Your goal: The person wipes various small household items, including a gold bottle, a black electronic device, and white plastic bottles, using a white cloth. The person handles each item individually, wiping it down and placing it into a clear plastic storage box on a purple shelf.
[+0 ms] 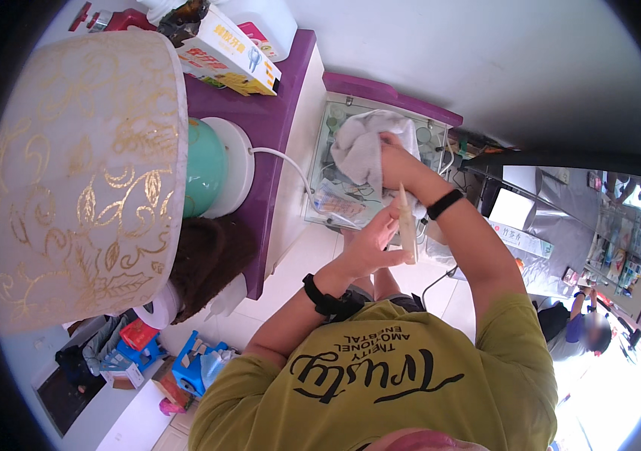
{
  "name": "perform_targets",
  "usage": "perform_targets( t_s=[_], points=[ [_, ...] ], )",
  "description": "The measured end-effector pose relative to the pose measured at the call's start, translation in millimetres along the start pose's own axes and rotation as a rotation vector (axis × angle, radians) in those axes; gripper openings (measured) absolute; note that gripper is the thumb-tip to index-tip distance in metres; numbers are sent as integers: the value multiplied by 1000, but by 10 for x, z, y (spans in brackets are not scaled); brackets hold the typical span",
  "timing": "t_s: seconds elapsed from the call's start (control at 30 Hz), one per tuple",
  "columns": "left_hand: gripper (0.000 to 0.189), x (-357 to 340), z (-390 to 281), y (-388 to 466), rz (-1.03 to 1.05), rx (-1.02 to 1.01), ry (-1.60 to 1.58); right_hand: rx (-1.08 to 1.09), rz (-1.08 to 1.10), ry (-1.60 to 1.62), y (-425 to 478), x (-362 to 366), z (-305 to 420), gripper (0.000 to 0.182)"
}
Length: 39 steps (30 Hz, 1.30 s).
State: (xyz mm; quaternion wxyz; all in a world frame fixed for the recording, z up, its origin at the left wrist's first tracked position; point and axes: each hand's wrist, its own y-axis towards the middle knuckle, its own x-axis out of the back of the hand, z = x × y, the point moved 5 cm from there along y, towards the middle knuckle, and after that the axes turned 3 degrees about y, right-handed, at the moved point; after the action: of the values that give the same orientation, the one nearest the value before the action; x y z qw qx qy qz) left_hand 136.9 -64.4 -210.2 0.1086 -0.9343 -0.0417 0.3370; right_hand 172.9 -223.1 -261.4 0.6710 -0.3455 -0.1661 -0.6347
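Observation:
My left hand [374,239] holds a slim translucent bottle [407,231] with a long tapered nozzle, its tip pointing away from me. Just beyond it, my right hand [402,163] grips a bunched light-grey cloth [357,149], whose folds hide some of the fingers. The cloth rests on a small glass-topped stand [320,211] with a purple back rim [371,90]. Through and on the glass I see blurred small items and a printed packet [338,203], left of the cloth. A white cable [298,166] runs across the stand's left side.
At left, a purple-topped cabinet [275,135] carries a patterned lamp [89,180], a toothpaste box [236,53] and dark brown fabric [213,259]. A dark-framed mirror [568,225] stands at right, reflecting shelves and a person. Blue plastic stools [188,366] are at lower left.

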Motion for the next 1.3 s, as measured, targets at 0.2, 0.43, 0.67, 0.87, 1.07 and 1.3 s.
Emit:
perform_targets(
  t_s=[0.2, 0.43, 0.67, 0.87, 1.07, 1.3],
  points=[
    [99, -25, 105, -109, -46, -27, -7, -64, -305, 55, 252, -551, -312, 73],
    [105, 166, -221, -68, -258, -116, 33, -106, -144, -320, 548, -295, -129, 70],
    [77, 49, -226, 62, -191, -70, -80, -596, -111, -404, 22, -195, -314, 73],
    [72, -70, -172, 97, -80, 17, -46, -794, -189, -323, -144, -389, -775, 68],
    [93, 48, -130, -102, -16, 30, -35, -907, 241, -507, -79, -135, -393, 70],
    [82, 169, 64, 1, -31, -87, 63, -134, -955, 293, -152, -1140, -1753, 78]
  ],
)
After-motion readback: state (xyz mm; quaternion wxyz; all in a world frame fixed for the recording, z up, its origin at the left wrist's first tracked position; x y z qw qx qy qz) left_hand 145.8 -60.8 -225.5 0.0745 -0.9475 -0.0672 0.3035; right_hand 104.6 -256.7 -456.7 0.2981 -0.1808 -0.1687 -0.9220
